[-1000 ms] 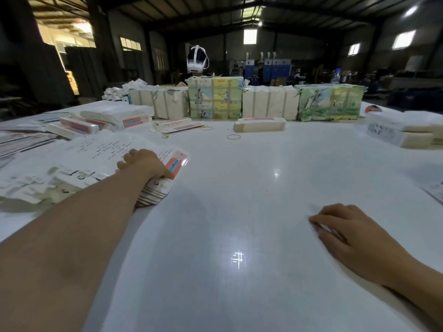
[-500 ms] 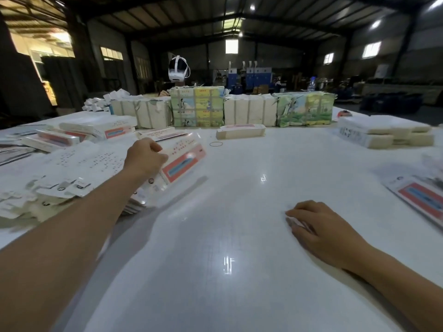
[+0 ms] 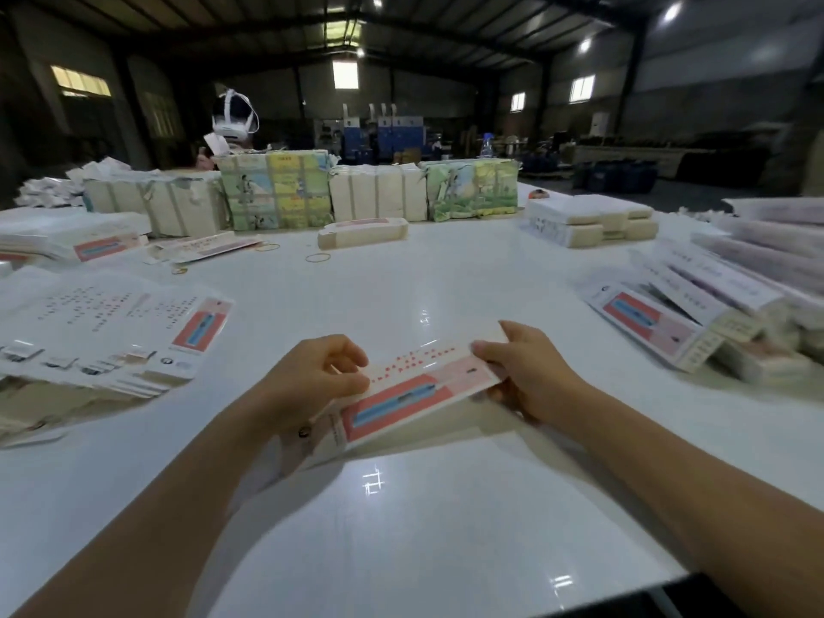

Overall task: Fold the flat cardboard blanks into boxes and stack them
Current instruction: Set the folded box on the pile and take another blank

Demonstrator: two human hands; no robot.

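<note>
A flat cardboard blank [image 3: 401, 394], white with a red and blue panel and red print, hangs just above the white table [image 3: 401, 528] in front of me. My left hand [image 3: 312, 376] pinches its left end with thumb and fingers. My right hand [image 3: 530, 372] grips its right end, thumb on top. At the left lies a fanned pile of flat blanks [image 3: 111, 341]. Folded boxes [image 3: 695, 323] are stacked in rows at the right.
Bundled stacks of blanks [image 3: 276, 189] line the table's far edge, with one small bundle [image 3: 363, 231] in front of them. Rubber bands [image 3: 317, 257] lie loose near the back. A person wearing a headset [image 3: 232, 122] sits behind the bundles.
My left hand lifted one blank off the left pile and carried it to the middle. My right hand rose from the table and took the blank's right end.
</note>
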